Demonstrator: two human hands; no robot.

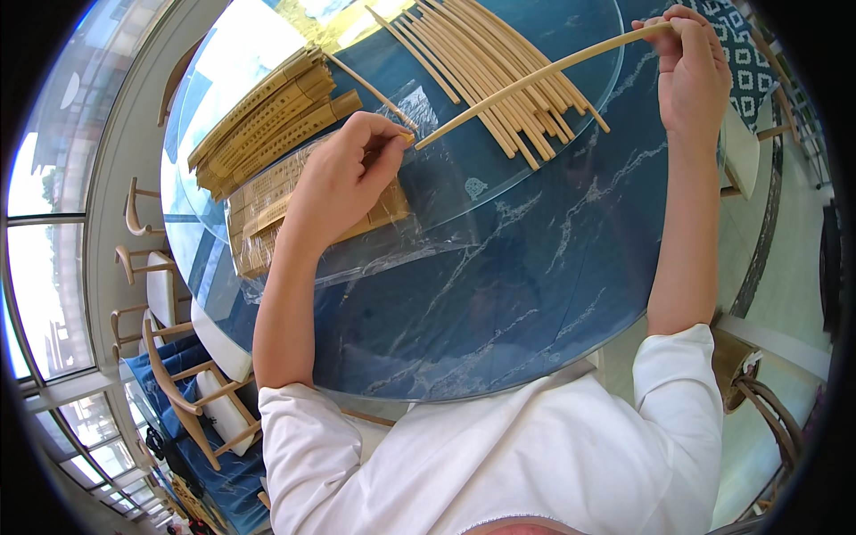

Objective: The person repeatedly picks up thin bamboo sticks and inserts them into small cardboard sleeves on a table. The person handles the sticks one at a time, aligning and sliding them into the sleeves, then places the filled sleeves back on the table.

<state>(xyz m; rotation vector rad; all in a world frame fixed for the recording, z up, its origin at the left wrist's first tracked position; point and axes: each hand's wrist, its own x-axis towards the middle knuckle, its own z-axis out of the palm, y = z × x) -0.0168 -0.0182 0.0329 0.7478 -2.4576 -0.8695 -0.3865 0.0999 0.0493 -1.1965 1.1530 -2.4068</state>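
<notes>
The right hand is raised far forward, forearm nearly upright in view, its fingers pinching the upper end of a chopstick. That chopstick slants over the desk and the loose chopsticks to the left hand. There, the left wrist bends inward, thumb and forefinger pressed together at the tip; what they pinch is unclear.

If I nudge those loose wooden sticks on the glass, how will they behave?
The wooden sticks would probably roll or slide, being slim, seemingly rounded and loose on smooth glass. They're probably light: the right hand pinches one stick by its end.
</notes>
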